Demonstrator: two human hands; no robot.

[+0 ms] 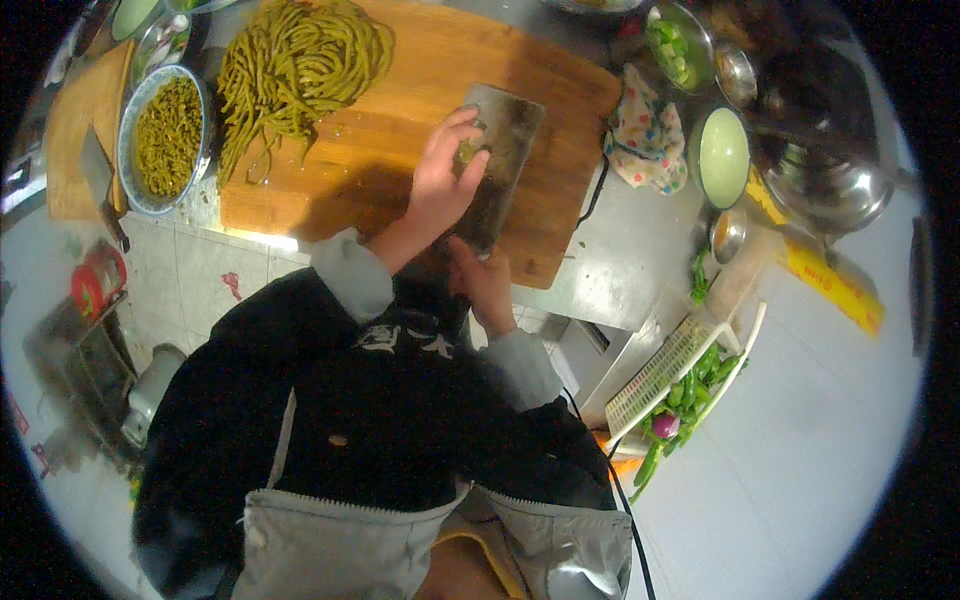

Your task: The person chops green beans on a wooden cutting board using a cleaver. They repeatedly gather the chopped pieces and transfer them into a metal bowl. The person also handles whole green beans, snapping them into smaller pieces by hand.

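My right hand grips the near end of a cleaver with a broad rectangular metal blade; the handle is mostly hidden by the hand. The blade lies flat-side up above a wooden cutting board. Over the blade, my left hand has its thumb and fingers curved apart. Small greenish bits show between them, and whether they are pinched or only lie on the blade I cannot tell. Left of the hands, long olive-green beans are heaped on the board.
A bowl of chopped beans stands left, by a knife on a smaller board. Rightward are a dotted cloth, a pale green bowl, a wok and a basket with green peppers.
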